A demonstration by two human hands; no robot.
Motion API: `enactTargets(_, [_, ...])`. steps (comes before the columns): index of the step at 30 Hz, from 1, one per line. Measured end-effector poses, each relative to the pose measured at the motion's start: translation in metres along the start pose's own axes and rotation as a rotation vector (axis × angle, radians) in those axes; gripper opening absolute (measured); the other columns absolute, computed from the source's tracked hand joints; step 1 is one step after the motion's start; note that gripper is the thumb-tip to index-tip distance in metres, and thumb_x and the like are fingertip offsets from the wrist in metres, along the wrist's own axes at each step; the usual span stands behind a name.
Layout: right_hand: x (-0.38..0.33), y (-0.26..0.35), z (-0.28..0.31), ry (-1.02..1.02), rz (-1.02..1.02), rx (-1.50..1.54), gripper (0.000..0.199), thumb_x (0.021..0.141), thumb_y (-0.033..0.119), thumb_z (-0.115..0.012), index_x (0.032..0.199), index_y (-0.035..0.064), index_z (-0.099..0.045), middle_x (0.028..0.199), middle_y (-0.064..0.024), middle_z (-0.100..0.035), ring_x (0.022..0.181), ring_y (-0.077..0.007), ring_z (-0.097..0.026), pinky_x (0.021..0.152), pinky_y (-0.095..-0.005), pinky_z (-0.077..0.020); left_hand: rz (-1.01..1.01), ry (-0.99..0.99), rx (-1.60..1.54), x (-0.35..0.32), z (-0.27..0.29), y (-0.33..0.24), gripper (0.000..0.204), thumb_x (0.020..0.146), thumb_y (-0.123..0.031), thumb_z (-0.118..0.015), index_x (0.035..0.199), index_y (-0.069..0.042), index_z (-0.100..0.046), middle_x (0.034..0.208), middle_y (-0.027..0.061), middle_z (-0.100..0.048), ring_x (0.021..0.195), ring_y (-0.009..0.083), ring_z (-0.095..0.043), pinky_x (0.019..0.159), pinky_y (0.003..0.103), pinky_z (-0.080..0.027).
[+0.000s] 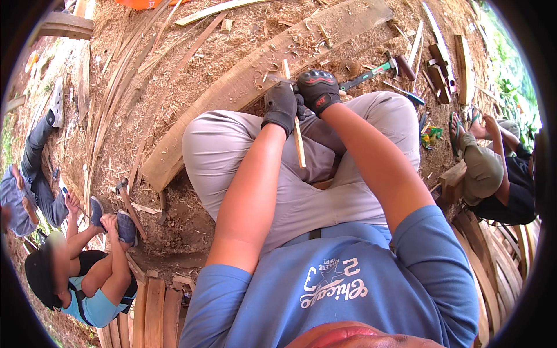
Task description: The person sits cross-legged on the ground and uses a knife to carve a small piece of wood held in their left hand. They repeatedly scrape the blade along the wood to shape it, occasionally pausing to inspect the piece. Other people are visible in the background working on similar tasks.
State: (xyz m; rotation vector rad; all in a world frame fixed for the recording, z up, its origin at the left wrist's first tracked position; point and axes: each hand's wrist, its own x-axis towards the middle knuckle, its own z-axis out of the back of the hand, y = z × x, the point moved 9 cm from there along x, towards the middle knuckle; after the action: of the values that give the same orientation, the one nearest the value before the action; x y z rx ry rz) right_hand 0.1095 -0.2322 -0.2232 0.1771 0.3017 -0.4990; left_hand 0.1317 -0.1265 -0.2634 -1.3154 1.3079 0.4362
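Both my hands wear dark work gloves and meet above my crossed legs. My left hand (281, 106) is closed round a thin, pale wooden stick (299, 145), whose ends stick out above and below the glove. Close against it, my right hand (318, 91) is curled with its knuckles up beside the stick. Whatever lies inside the right fingers is hidden. Just past the right hand lies a hammer (371, 74) with a green and black handle. A long curved plank (232, 101) stretches across the ground in front of my knees, with shavings on it.
Wood shavings and strips cover the ground. At the right are a wooden hand plane (442, 72) and a sandalled person (493, 168). Two people sit at the left, one in a light-blue top (96, 296). A hammer (130, 206) lies near them. Boards (154, 307) are behind me.
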Motion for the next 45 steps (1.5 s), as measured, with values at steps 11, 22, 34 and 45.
enactTargets(11, [-0.005,0.004,-0.01,0.145,0.09,0.138,0.013,0.079,0.02,-0.066,0.083,0.0104,-0.074,0.086,-0.0165,-0.072,0.087,-0.0359,-0.071,0.075,-0.0448,-0.0567,0.06,0.022,-0.093,0.0,-0.001,0.0,0.035,0.101,-0.03,-0.036,0.075,-0.013,-0.051,0.05,0.0035,-0.045,0.035,0.0168,-0.038,0.032,0.034,-0.031])
enactTargets(22, [-0.007,0.004,-0.008,-0.04,0.052,0.113,0.017,0.079,0.024,-0.067,0.081,0.0097,-0.074,0.085,-0.0177,-0.071,0.084,-0.0352,-0.072,0.073,-0.0451,-0.057,0.007,-0.046,0.1,-0.007,0.002,-0.003,0.026,0.099,-0.025,-0.038,0.085,-0.011,-0.054,0.055,0.0022,-0.049,0.039,0.0174,-0.045,0.037,0.036,-0.036])
enactTargets(34, [0.005,-0.001,-0.004,-0.005,-0.145,0.173,0.021,0.081,0.023,-0.065,0.089,0.0075,-0.077,0.096,-0.0174,-0.074,0.093,-0.0352,-0.072,0.078,-0.0442,-0.0579,-0.085,-0.096,0.206,0.016,0.01,-0.004,0.034,0.101,-0.034,-0.037,0.076,-0.015,-0.05,0.053,0.0004,-0.044,0.037,0.0164,-0.038,0.035,0.035,-0.031])
enactTargets(45, [0.009,-0.052,0.007,0.092,-0.284,0.249,0.032,0.09,0.024,-0.053,0.1,0.0048,-0.077,0.106,-0.021,-0.073,0.101,-0.0364,-0.072,0.084,-0.0454,-0.0566,-0.121,0.165,-0.022,-0.012,-0.008,-0.014,0.042,0.104,-0.044,-0.038,0.086,-0.011,-0.058,0.056,0.0026,-0.049,0.04,0.0176,-0.046,0.036,0.034,-0.034])
